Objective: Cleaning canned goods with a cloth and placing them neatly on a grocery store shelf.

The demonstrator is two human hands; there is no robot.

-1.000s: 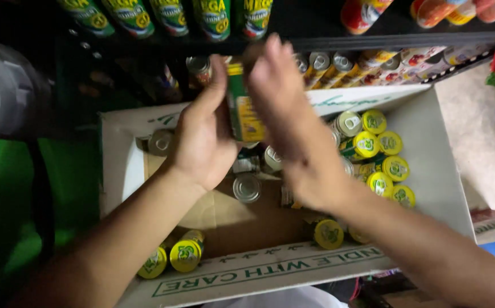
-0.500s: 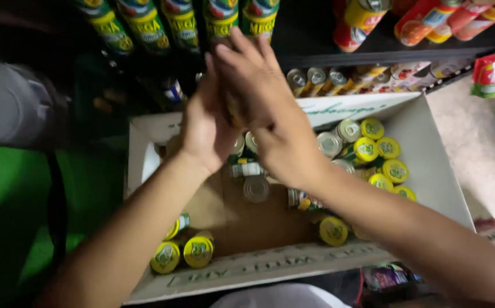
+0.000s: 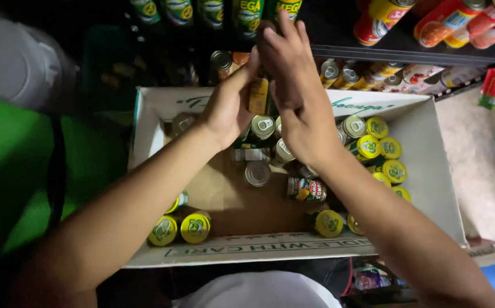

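While the open cardboard box (image 3: pixel 430 171) fills the middle of the frame, half emptied and with yellow-lidded cans (image 3: pixel 388 149) crowded along its right wall, the person works above its far edge toward the dark shelf (image 3: pixel 407 54) at the top. Both hands are raised together: the left hand (image 3: pixel 227 108) and right hand (image 3: pixel 293 85) press from either side on a yellow-labelled can (image 3: pixel 259 94), clamped upright between them. Judging by this, the step in hand is lifting stock to the shelf; the move ahead calls for a steady two-sided grip.
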